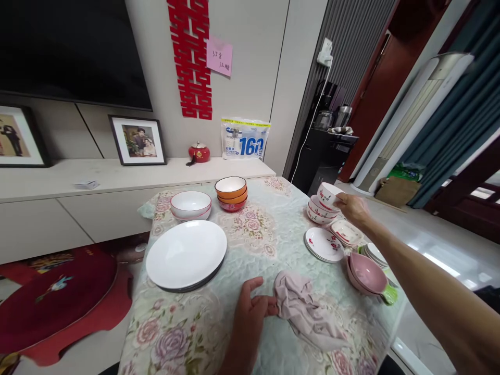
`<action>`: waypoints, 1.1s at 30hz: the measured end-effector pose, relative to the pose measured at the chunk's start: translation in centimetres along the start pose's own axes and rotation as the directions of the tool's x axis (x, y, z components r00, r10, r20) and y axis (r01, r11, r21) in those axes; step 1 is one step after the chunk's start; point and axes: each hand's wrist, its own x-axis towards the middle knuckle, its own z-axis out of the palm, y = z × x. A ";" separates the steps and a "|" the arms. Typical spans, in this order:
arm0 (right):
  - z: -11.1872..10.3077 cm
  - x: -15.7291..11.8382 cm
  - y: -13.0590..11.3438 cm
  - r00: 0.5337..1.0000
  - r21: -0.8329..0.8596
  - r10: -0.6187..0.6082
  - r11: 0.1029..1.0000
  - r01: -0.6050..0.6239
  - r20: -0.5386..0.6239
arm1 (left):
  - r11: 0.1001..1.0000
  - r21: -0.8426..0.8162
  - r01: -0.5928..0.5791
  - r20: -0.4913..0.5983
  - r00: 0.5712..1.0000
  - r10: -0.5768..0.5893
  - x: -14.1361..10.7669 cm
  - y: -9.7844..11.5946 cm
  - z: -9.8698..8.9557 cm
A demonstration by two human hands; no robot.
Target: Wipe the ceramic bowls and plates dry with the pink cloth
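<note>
My right hand [353, 208] reaches across to the back right of the table and grips the rim of a white bowl with red flowers [328, 195]. That bowl sits on or just over a stack of similar flowered bowls [321, 215]; whether it is lifted I cannot tell. Close to the table's front, my left hand [254, 304] has its thumb stretched out and its other fingers curled against the edge of a crumpled pale pink cloth [307, 310]. Small flowered plates [323, 244] lie stacked between the cloth and the bowls.
White plates [186, 253] are stacked at the left, with white red-rimmed bowls [191, 203] behind. Orange and red bowls [231, 195] stand at the back. On the right are square dishes [347, 232] and pink bowls [366, 273]. A floral tablecloth [250, 229] covers the table.
</note>
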 end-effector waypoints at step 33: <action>6.1 2.1 3.0 0.997 0.184 -0.048 0.982 0.037 0.053 | 0.999 0.033 0.019 0.003 1.000 -0.019 0.7 -0.5 -0.1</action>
